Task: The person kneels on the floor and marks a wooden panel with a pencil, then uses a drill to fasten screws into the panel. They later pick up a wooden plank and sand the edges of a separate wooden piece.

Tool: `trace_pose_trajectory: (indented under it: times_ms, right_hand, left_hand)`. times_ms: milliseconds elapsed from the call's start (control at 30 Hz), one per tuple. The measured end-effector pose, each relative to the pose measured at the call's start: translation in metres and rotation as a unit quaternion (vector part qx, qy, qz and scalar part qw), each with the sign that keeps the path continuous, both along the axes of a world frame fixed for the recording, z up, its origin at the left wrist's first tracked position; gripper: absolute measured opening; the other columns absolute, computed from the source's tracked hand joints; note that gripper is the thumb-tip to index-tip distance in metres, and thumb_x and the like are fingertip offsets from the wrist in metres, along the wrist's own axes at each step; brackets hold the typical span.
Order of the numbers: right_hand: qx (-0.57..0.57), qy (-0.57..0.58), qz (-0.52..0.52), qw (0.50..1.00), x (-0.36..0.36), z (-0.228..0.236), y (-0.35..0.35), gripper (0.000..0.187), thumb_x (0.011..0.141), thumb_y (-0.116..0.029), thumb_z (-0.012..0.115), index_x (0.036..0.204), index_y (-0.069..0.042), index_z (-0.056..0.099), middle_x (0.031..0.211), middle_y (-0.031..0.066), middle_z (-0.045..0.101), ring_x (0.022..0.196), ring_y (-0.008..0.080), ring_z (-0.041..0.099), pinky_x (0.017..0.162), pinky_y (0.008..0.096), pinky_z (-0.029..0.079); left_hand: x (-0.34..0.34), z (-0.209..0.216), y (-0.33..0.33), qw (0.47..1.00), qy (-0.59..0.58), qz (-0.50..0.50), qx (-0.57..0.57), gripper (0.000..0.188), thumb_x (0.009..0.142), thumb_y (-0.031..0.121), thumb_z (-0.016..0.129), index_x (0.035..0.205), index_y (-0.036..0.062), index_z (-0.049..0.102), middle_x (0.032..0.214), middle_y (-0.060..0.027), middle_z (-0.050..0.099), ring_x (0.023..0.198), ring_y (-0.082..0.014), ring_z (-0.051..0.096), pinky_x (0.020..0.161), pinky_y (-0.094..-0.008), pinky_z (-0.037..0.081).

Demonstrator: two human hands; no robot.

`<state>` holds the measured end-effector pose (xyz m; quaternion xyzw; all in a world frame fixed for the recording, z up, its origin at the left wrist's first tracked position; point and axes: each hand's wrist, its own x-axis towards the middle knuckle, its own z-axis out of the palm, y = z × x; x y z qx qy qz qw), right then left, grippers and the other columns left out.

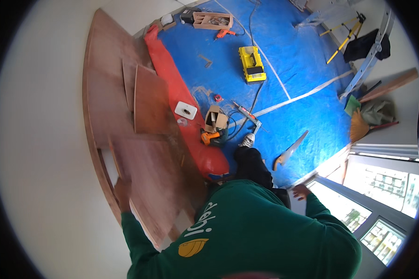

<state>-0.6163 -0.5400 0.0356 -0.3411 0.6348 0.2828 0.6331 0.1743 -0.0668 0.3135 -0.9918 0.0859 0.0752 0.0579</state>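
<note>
- Left hand [122, 189] clamps its fingers round the near edge of the brown plywood panel [146, 186], which leans on the white wall [46, 153].
- Right hand [301, 191] hangs free, fingers spread, holding nothing.
- Beyond, a handsaw [291, 149] lies on the blue tarp [302, 111], open floor around it.

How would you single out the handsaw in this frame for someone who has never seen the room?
Start from the big blue tarp covering the floor. Follow it to its lower right edge, near the window frames, just right of the person's dark trouser leg and grey shoe. The handsaw lies there alone: a long pale tapered blade with an orange-brown handle, unlike the boxy yellow tool case further up.
</note>
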Motion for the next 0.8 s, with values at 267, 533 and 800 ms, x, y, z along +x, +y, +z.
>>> trace_pose_trajectory:
  times_ms: [267,533,800]
  right_hand:
    - [-0.151,0.038,-0.022,0.988,0.009,0.015,-0.224,0.033,0.099,-0.035,0.077,0.125,-0.017,0.067,0.102,0.0062,0.071,0.090,0.0283,0.074,0.073,0.0576,0.055]
    - [-0.417,-0.107,0.074,0.899,0.209,0.100,-0.503,0.055,0.097,-0.034,0.078,0.142,-0.008,0.062,0.090,0.0082,0.071,0.070,0.0201,0.071,0.045,0.0353,0.046]
    - [-0.523,-0.185,0.202,0.807,0.302,0.157,-0.532,0.052,0.101,-0.032,0.073,0.141,-0.001,0.063,0.081,0.0125,0.076,0.077,0.0234,0.074,0.075,0.0403,0.056]
  left_hand:
    - [-0.026,0.075,-0.025,0.998,0.018,0.062,0.000,0.072,0.091,0.038,0.082,0.143,-0.0077,0.061,0.123,-0.0336,0.073,0.120,-0.0452,0.072,0.099,-0.0518,0.059]
    - [-0.001,0.059,-0.064,0.987,0.062,0.084,-0.122,0.069,0.086,0.029,0.083,0.138,-0.0097,0.063,0.126,-0.0315,0.073,0.120,-0.0467,0.070,0.100,-0.0524,0.056]
    - [0.087,0.010,-0.006,0.982,-0.067,0.134,-0.119,0.040,0.088,0.021,0.080,0.122,-0.0001,0.075,0.114,-0.0275,0.077,0.107,-0.0428,0.074,0.095,-0.0521,0.058]
